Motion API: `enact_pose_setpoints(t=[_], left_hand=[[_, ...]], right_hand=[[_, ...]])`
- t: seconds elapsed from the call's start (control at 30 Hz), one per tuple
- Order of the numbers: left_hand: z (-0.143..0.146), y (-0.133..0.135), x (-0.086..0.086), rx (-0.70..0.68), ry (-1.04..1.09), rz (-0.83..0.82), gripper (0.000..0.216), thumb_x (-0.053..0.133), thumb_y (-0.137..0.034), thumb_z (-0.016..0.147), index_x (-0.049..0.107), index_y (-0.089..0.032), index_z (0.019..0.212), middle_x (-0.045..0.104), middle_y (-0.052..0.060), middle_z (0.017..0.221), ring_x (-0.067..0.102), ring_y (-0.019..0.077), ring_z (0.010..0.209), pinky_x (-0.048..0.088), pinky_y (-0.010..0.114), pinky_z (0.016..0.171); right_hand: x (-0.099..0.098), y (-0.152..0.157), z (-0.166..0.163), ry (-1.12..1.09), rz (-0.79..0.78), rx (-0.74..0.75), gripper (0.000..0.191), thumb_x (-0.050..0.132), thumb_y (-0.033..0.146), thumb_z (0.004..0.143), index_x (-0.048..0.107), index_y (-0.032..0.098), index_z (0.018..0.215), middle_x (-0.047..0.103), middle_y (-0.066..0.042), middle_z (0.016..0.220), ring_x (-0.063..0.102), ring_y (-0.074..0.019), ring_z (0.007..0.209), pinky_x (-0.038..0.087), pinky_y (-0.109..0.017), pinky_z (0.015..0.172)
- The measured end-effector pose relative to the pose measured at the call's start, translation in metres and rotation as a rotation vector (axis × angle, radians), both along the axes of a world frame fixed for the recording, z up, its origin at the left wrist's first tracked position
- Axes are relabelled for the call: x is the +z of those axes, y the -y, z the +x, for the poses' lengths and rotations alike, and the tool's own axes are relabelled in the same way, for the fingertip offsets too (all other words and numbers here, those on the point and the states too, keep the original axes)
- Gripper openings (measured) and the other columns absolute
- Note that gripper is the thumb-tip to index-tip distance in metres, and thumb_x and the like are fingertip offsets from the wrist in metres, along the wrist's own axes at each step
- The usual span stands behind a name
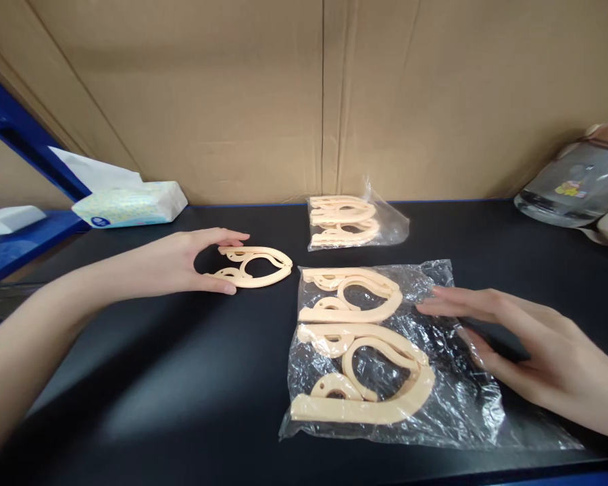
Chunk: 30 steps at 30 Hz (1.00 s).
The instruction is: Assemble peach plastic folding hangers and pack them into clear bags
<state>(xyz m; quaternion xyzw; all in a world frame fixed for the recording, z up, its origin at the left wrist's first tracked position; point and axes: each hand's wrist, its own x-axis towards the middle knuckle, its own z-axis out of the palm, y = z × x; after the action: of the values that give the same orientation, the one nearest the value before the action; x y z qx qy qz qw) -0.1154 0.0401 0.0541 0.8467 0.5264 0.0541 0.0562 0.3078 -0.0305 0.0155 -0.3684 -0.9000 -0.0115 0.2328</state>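
Note:
My left hand (pixel 192 263) reaches around the left end of a loose cream folding hanger (pixel 282 264), lying folded on the dark tabletop. Thumb and fingers are at its two arms, gripping it. My right hand (pixel 527 344) has its fingers apart at the right side of a clear plastic bag (pixel 466 398); whether it presses on the film is hard to tell. Inside that bag lie two folded cream hangers, the nearer one (pixel 385 410) larger in view than the farther one (pixel 385 312).
Farther back lies a smaller clear bag (pixel 392 219) with folded cream hangers inside. A tissue pack (pixel 132 202) stands at the back left beside a blue metal frame (pixel 28 135). At the right back is a transparent container (pixel 562 196). Cardboard (pixel 207 101) walls the rear.

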Motion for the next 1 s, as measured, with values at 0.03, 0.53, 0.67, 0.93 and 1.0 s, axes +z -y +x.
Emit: enact_pose_setpoints(t=[0.03,0.53,0.67,0.93,1.0], left_hand=[[0.002,-0.001,0.001,0.003,0.005,-0.001,0.06,0.065,-0.05,0.089,0.048,-0.023,0.139,0.06,0.004,0.137,0.06,0.0253,0.121,0.045,0.04,0.105],[0.024,0.004,0.005,-0.05,-0.042,0.482,0.063,0.046,-0.058,0.091,0.047,-0.014,0.137,0.054,0.01,0.123,0.057,0.0285,0.106,0.043,0.042,0.097],[0.044,0.016,0.004,-0.091,0.09,0.577,0.066,0.058,-0.057,0.087,0.04,-0.022,0.139,0.054,0.009,0.128,0.058,0.0285,0.11,0.046,0.042,0.097],[0.108,0.052,0.001,-0.403,0.063,0.721,0.069,0.06,-0.054,0.087,0.041,-0.01,0.136,0.064,0.015,0.12,0.061,0.0309,0.108,0.048,0.043,0.088],[0.118,0.057,-0.002,-0.453,0.094,0.705,0.071,0.06,-0.055,0.087,0.042,-0.006,0.135,0.065,0.016,0.119,0.061,0.0295,0.108,0.047,0.04,0.089]], right_hand=[[0.0,0.0,0.001,-0.011,0.024,-0.024,0.042,0.049,0.011,0.091,0.05,0.03,0.128,0.076,-0.002,0.11,0.073,-0.0197,0.097,0.061,-0.027,0.077],[0.001,0.002,0.002,-0.109,0.153,-0.253,0.019,0.052,0.024,0.095,0.056,0.026,0.113,0.075,0.001,0.088,0.073,-0.0163,0.079,0.057,-0.025,0.077],[0.002,0.001,0.003,-0.19,0.156,-0.276,0.018,0.054,0.027,0.093,0.059,0.026,0.11,0.072,-0.002,0.1,0.071,-0.0189,0.089,0.056,-0.029,0.082],[0.021,0.006,-0.02,-0.108,0.143,-0.019,0.047,0.065,0.038,0.088,0.048,0.025,0.13,0.056,-0.013,0.138,0.059,-0.0303,0.12,0.053,-0.045,0.094],[0.026,0.007,-0.03,-0.063,0.126,0.042,0.054,0.065,0.043,0.088,0.045,0.023,0.134,0.053,-0.016,0.142,0.057,-0.0313,0.124,0.053,-0.046,0.094]])
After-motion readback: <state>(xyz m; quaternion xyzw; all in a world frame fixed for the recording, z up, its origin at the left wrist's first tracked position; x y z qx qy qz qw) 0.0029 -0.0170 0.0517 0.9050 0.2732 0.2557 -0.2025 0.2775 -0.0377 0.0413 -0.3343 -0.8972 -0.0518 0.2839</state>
